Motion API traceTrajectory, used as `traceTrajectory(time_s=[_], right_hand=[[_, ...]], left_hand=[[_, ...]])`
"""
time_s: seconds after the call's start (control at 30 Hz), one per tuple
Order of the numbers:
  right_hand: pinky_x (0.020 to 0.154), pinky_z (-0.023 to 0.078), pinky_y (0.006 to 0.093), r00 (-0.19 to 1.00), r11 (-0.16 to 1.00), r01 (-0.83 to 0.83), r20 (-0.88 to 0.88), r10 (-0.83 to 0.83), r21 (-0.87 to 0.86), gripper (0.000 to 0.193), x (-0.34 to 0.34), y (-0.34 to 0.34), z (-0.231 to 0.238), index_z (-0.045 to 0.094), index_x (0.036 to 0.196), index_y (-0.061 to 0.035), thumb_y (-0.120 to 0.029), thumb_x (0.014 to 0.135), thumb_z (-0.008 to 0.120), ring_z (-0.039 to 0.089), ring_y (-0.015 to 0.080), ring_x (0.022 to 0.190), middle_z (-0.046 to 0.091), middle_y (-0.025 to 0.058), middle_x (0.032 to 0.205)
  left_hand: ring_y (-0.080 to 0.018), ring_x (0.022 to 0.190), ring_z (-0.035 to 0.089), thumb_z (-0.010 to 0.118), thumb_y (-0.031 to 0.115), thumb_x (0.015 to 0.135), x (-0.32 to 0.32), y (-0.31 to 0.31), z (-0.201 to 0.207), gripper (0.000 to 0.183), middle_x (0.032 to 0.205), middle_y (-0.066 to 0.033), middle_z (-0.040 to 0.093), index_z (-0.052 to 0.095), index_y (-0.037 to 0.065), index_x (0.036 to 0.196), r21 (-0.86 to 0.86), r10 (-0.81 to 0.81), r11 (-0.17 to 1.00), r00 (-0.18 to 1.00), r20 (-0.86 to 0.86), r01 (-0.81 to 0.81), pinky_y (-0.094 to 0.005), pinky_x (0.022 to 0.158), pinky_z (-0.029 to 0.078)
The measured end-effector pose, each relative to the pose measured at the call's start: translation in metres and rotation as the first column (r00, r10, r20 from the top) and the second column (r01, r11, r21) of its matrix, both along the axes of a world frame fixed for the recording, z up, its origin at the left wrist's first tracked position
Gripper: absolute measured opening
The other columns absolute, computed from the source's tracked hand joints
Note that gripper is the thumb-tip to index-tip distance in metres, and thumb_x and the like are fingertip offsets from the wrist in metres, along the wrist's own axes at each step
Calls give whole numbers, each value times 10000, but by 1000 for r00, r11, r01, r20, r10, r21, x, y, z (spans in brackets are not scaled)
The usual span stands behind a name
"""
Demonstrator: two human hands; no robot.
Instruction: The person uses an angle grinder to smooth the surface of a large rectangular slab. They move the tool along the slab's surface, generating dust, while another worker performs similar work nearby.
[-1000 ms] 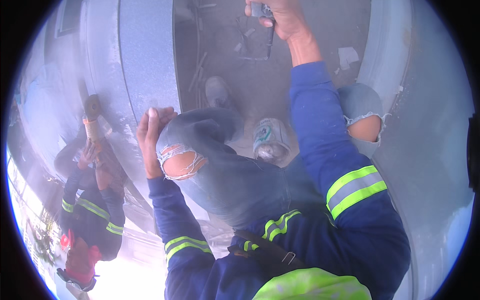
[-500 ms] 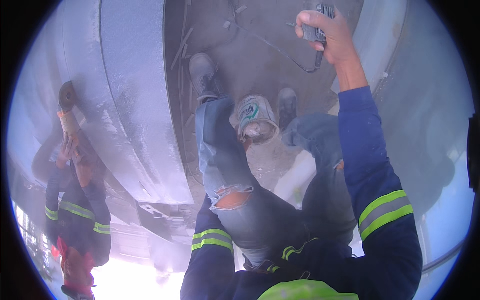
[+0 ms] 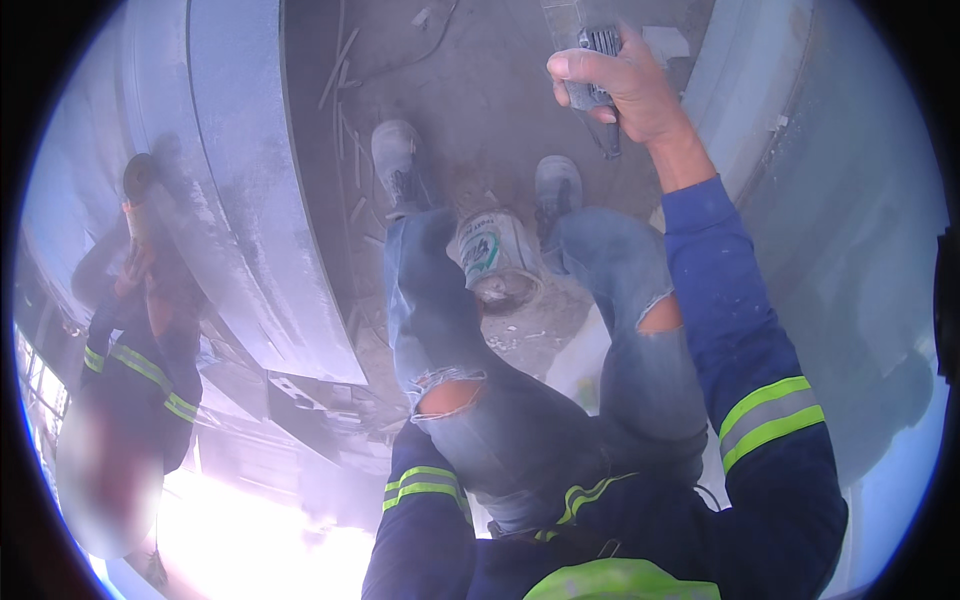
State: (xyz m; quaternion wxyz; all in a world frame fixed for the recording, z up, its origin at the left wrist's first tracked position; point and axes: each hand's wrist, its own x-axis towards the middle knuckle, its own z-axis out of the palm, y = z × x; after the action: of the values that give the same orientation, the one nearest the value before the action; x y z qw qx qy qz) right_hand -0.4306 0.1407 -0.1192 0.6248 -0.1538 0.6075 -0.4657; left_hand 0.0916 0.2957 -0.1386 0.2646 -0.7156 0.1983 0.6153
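My right hand (image 3: pixel 628 88) is closed round a grey-and-black corded power tool (image 3: pixel 592 88) with vent slots, held up ahead of me on the right. A pale rectangular part sits at the tool's far end; its exact kind is unclear. The left sleeve (image 3: pixel 425 490) goes down behind my left knee, which hides my left hand. Between my shoes stands a white bucket (image 3: pixel 497 255) with a green mark and a pale, caked rim.
A curved grey panel (image 3: pixel 245 150) rises on the left, where a co-worker's hands (image 3: pixel 140 265) hold a tool with a round disc (image 3: pixel 138 178). Another smooth grey surface (image 3: pixel 850 250) stands at right. Thin strips (image 3: pixel 338 70), scraps and a cord (image 3: pixel 415 62) lie on the dusty floor.
My right hand, with the power tool, has shifted left and slightly down in the view. My right foot has come further out from behind the bucket. The view itself has shifted.
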Motion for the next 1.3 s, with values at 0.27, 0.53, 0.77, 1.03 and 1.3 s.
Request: traceTrajectory(time_s=[0.27,0.53,0.77,1.03,1.3], right_hand=[[390,387,249,996,995,34,-76,-41,-94,285,-20,18,-6,722,1054,-35,-250,924,857,590,93,487,734,90,733],[374,378,218,992,962,-63,-126,30,-265,259,-20,-46,-74,772,951,-40,-290,966,835,596,80,483,762,97,764],[363,448,222,999,916,38,49,-20,-398,301,2,-88,-103,774,1003,-28,-317,973,853,694,115,538,795,114,849],[368,417,224,950,875,292,226,-217,-387,389,163,-14,-59,704,1124,-57,-333,911,878,748,138,672,721,57,891],[365,428,220,947,903,262,269,-174,-340,423,290,14,-38,703,1211,-24,-301,924,843,731,137,631,716,49,881]], left_hand=[[-245,1092,789,662,429,1182,48,46,-2,529,1218,-163,811,716,-31,1438,163,-126,978,992,-21,128,-404,1006,623],[-238,1090,789,662,434,1182,107,5,-19,544,1228,-163,815,712,-31,1461,211,-260,934,954,-151,288,-400,1006,622],[-233,1089,789,662,438,1182,58,-196,-17,558,1236,-163,819,708,-30,1482,-339,-607,786,746,-273,516,-396,1006,621],[-372,1412,678,542,650,1177,-125,-320,34,864,1504,-268,701,553,-96,1613,-806,-582,584,646,-494,-90,-520,1164,564],[-352,1281,725,640,699,1115,-163,-318,23,894,1400,-230,723,582,-48,1604,-741,-625,652,666,-406,160,-482,1066,593]])
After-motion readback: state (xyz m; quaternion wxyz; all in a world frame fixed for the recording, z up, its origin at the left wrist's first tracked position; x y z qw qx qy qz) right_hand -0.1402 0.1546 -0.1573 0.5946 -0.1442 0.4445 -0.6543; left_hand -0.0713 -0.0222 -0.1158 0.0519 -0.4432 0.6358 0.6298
